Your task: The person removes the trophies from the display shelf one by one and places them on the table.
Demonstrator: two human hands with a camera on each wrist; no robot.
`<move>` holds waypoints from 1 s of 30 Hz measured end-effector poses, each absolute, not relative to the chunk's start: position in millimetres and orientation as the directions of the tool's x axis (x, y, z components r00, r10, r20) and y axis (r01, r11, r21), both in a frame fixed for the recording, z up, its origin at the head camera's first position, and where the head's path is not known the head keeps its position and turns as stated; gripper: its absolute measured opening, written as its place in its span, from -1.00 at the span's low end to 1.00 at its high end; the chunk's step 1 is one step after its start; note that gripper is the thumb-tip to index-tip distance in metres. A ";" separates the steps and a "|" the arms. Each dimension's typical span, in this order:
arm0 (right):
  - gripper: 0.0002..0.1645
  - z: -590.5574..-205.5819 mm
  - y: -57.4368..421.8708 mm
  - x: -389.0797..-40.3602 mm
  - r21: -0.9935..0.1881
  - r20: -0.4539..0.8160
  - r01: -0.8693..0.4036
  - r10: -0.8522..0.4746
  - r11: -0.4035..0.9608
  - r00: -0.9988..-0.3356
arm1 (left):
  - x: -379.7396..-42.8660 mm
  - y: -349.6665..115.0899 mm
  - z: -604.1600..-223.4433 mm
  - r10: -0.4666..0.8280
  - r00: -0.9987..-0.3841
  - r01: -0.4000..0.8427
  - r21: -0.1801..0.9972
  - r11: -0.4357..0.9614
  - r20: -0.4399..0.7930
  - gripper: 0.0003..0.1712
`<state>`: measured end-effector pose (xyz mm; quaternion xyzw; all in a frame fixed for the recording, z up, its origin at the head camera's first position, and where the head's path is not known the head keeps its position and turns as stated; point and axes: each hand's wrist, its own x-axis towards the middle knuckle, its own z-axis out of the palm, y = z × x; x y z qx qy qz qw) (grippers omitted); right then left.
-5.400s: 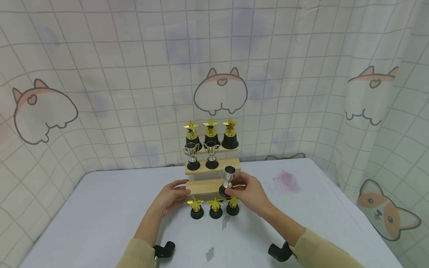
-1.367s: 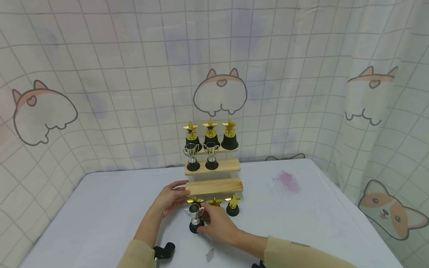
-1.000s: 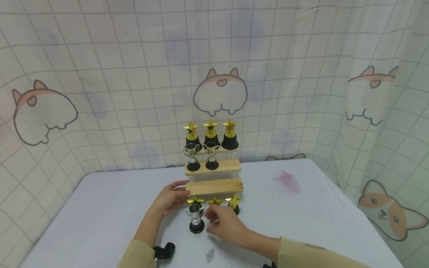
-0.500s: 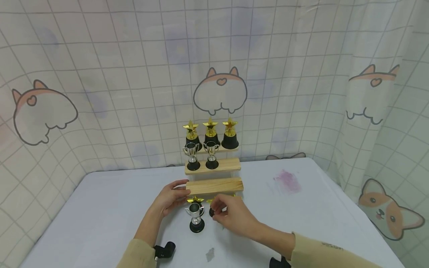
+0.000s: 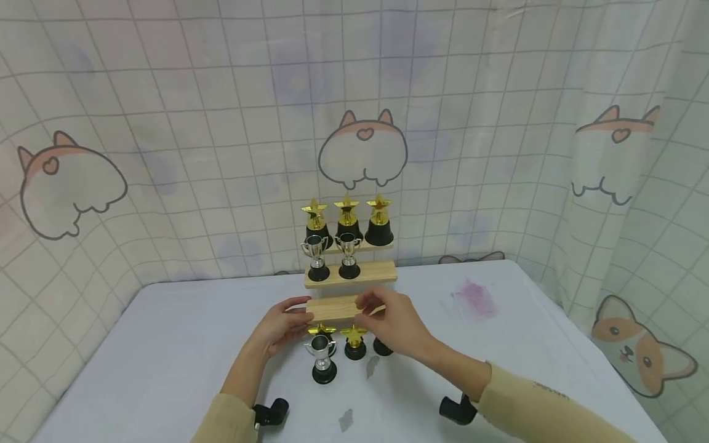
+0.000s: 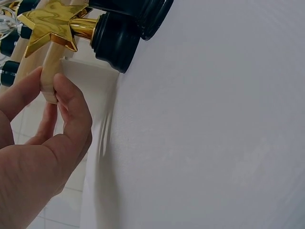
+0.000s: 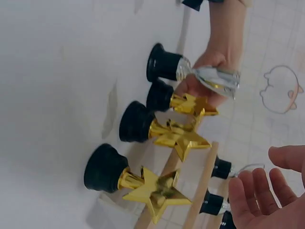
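My left hand (image 5: 280, 327) pinches the left end of the lowest wooden plank (image 5: 330, 309) of a tiered display stand; in the left wrist view thumb and fingers grip the plank's end (image 6: 49, 83). My right hand (image 5: 397, 321) hovers in front of that plank's right part, fingers loosely bent and holding nothing, as the right wrist view confirms. A silver cup trophy (image 5: 324, 363) with a black base stands on the table, in front of the left one of three gold star trophies (image 5: 354, 342). My right hand partly hides the rightmost star trophy (image 5: 383, 347).
On the middle plank (image 5: 376, 271) stand two silver cup trophies (image 5: 349, 255), towards its left. The top plank (image 5: 360, 247) bears three larger gold star trophies (image 5: 379, 221). Behind the white table (image 5: 183, 344) hangs a checked curtain (image 5: 221, 123).
The silver cup trophy went from the lowest plank's right end down to the table at left. My right hand released it and moved back up and right. The left hand stays put.
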<state>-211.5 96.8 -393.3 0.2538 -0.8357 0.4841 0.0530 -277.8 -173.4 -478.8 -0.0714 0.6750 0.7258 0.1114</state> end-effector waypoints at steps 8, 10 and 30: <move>-0.80 -384.2 98.7 -229.9 -0.833 0.294 -0.389 -0.281 0.393 -0.914 | -278.1 -174.4 -480.0 0.075 -0.964 -0.260 0.964 -0.064 -0.255 -0.33; -0.80 -382.7 97.9 -235.1 -0.845 0.286 -0.373 -0.263 0.385 -0.921 | -278.6 -174.7 -480.2 0.074 -0.964 -0.261 0.963 -0.067 -0.256 -0.34; -0.56 -387.2 81.1 -288.2 -0.921 0.190 -0.225 -0.136 0.318 -0.972 | -276.2 -176.6 -480.4 0.091 -0.969 -0.233 0.971 -0.048 -0.228 -0.33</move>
